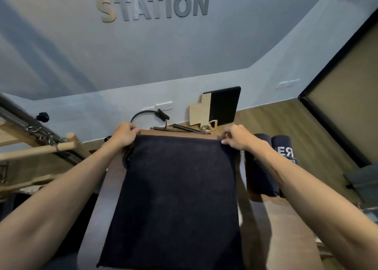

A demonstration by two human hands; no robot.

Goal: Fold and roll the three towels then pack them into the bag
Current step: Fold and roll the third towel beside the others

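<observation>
Two bare forearms reach forward over a dark towel (176, 198) lying flat on a brown padded surface (286, 228), left hand (123, 135) and right hand (237, 136) pinching its far corners, with two rolled dark towels (266, 167) just right.

Reading "STATION" in raised letters (154, 7) on the grey wall (225, 44), first letter pale wood, the rest grey. Showing mirrored white letters "ER" on a rolled dark towel (285, 151) at right; smaller print beneath too blurred to read.
</observation>
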